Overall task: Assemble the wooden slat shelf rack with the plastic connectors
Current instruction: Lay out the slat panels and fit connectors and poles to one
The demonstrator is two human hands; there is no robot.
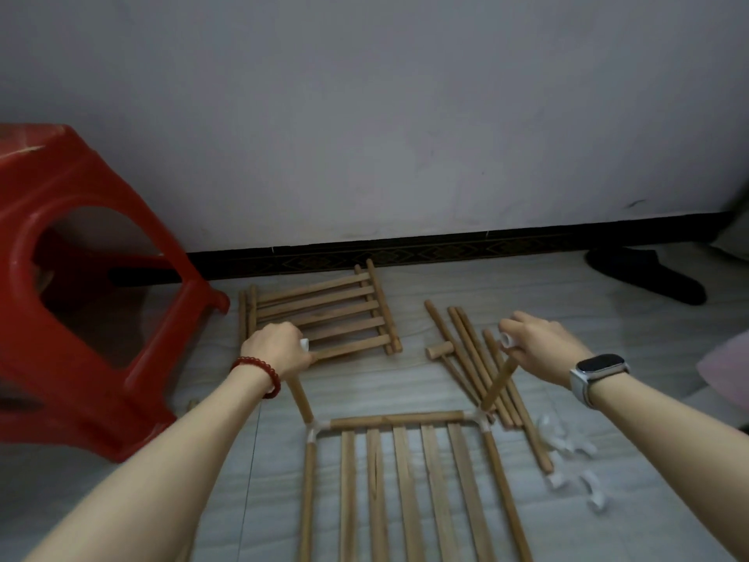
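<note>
My left hand (279, 350) curls tight round the top of a round, smooth wooden post (300, 399) capped by a white plastic connector (304, 343). My right hand (543, 346) pinches another white plastic cap (506, 339) on the right upright dowel (499, 381). Both posts rise from translucent corner joints (479, 417) of the near slatted wooden shelf panel (405, 472), flat on the pale tiled floor (405, 383). A second slat panel (324, 314) lies farther off; loose dowels (474, 358) and spare white connectors (575, 468) lie right, a red plastic stool (81, 277) left.
</note>
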